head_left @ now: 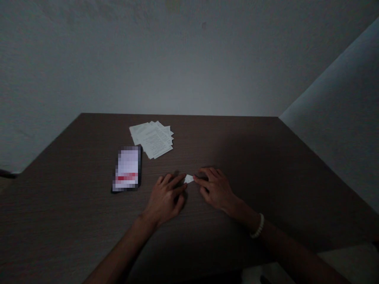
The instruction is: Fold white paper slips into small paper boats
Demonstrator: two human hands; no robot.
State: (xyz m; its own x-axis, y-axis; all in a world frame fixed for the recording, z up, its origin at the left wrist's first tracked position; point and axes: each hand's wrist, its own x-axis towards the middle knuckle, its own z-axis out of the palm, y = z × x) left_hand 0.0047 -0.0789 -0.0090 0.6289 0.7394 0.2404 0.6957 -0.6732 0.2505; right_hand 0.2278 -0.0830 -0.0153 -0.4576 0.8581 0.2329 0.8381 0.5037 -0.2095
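Note:
A small white piece of folded-looking paper point(188, 179) lies on the brown table between my two hands. My left hand point(168, 196) rests on the table to its left, fingers stretched out and slightly apart, with fingertips at the paper's left edge. From the right, my right hand point(216, 189) touches the opposite corner with the tip of its index finger. The other fingers of that hand are spread on the tabletop, and its thumb is apart from the paper. Fingertips cover part of the paper's edges. A pale beaded bracelet point(258, 226) circles my right wrist.
Beyond my left hand, a fanned stack of printed paper sheets point(154, 139) lies on the table point(225, 136). A dark-edged phone-like device point(127, 169) with a lit, blurred screen is just in front of the stack. Walls point(189, 59) border the table's back and right.

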